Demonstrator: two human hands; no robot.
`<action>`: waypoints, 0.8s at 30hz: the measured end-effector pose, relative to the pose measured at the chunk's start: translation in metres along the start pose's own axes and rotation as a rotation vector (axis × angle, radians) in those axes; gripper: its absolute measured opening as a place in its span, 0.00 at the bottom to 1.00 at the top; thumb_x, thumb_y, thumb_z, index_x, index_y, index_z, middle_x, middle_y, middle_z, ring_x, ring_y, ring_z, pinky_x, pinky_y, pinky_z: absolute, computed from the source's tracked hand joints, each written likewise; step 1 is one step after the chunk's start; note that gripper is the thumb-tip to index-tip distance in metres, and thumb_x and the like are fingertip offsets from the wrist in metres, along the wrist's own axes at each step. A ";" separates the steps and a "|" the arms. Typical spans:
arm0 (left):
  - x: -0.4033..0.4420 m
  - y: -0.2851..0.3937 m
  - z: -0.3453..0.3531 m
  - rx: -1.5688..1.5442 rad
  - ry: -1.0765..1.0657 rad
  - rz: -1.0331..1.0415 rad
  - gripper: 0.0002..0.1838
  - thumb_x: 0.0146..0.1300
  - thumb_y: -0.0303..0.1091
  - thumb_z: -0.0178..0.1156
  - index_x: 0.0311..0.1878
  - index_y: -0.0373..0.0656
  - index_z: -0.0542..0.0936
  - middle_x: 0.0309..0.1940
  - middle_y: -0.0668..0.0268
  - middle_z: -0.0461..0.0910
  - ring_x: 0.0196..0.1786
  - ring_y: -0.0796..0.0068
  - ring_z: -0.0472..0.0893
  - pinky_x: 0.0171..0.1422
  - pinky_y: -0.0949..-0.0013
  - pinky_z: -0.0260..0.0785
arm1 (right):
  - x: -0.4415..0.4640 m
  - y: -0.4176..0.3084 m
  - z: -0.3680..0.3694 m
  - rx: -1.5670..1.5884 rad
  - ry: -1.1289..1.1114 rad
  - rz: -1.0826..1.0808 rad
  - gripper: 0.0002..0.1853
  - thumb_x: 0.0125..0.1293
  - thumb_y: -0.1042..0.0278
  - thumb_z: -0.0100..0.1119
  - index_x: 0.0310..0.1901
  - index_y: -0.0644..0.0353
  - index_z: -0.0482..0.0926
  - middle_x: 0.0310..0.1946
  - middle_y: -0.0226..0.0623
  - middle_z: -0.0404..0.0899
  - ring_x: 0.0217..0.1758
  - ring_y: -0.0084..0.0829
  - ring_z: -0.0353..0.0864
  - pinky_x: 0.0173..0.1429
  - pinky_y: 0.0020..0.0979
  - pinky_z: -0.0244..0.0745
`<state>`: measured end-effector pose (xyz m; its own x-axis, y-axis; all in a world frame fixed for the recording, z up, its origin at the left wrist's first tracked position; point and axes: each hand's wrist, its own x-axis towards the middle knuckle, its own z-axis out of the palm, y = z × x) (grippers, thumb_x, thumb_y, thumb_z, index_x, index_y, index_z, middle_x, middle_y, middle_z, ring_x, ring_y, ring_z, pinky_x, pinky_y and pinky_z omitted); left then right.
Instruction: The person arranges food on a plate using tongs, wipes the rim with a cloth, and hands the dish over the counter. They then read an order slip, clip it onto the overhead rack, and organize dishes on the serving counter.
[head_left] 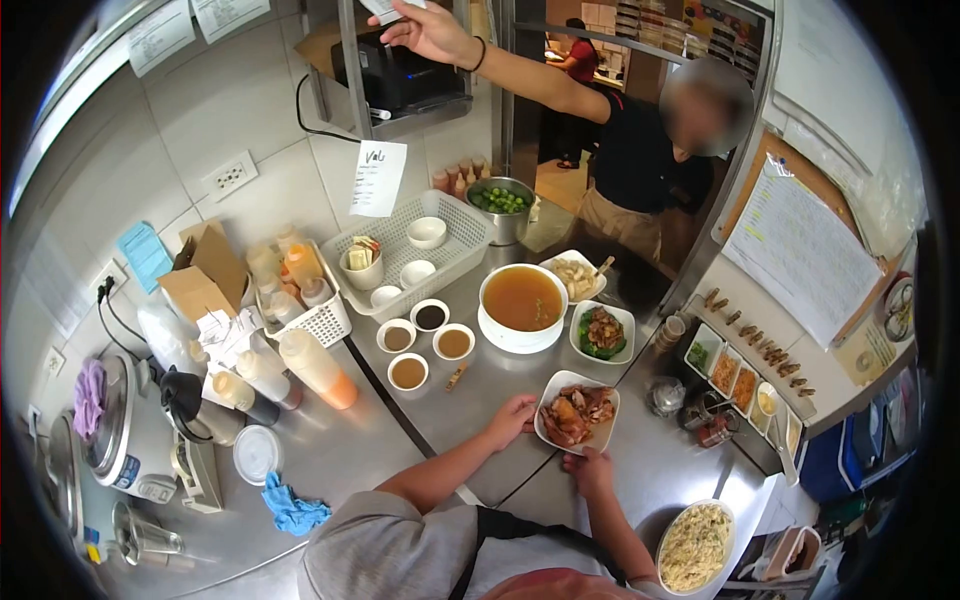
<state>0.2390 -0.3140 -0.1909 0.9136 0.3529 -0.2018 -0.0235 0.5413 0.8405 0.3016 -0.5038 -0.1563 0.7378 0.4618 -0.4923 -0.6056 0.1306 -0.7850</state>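
A square white bowl [565,377] of chopped, browned meat pieces [575,415] rests at the front of the steel counter. My left hand [513,421] grips its left side, fingers partly hidden at the edge. At the near edge, my right hand [589,470] holds the same bowl, some fingers out of sight beneath it. Just beyond is another square bowl [628,345] with meat over green leaves. A large round bowl of brown soup [522,300] stands behind, beside a dish of pale food [575,275]. Several small cups of sauce [408,373] sit to the left.
A perforated white tray [462,215] and a pot of green fruit [503,200] stand at the back. Squeeze bottles [318,368] line the left. Small food containers [745,385] and an oval noodle dish [695,545] lie right. A co-worker [640,150] reaches across with paper.
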 end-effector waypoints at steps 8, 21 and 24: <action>-0.005 -0.002 0.005 0.072 0.011 0.071 0.14 0.62 0.30 0.40 0.50 0.39 0.64 0.42 0.65 0.70 0.41 0.78 0.73 0.43 0.74 0.70 | 0.003 0.003 0.007 -0.039 -0.062 -0.024 0.12 0.59 0.67 0.43 0.44 0.59 0.60 0.27 0.40 0.72 0.21 0.30 0.74 0.24 0.30 0.74; 0.002 -0.011 0.000 0.154 0.031 0.085 0.14 0.63 0.31 0.39 0.50 0.40 0.65 0.41 0.67 0.70 0.40 0.80 0.73 0.41 0.76 0.70 | 0.004 0.002 0.004 -0.052 -0.112 -0.042 0.12 0.61 0.65 0.43 0.45 0.57 0.58 0.26 0.40 0.71 0.20 0.30 0.73 0.23 0.29 0.74; 0.001 -0.011 0.001 0.128 0.042 0.080 0.14 0.63 0.32 0.40 0.51 0.41 0.65 0.41 0.67 0.71 0.39 0.81 0.73 0.40 0.76 0.70 | 0.003 0.002 0.004 -0.049 -0.118 -0.041 0.12 0.61 0.66 0.43 0.45 0.57 0.58 0.26 0.40 0.71 0.20 0.30 0.73 0.22 0.29 0.74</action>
<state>0.2403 -0.3201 -0.1999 0.8932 0.4240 -0.1497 -0.0415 0.4093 0.9114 0.3019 -0.4986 -0.1577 0.7195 0.5576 -0.4140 -0.5583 0.1099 -0.8223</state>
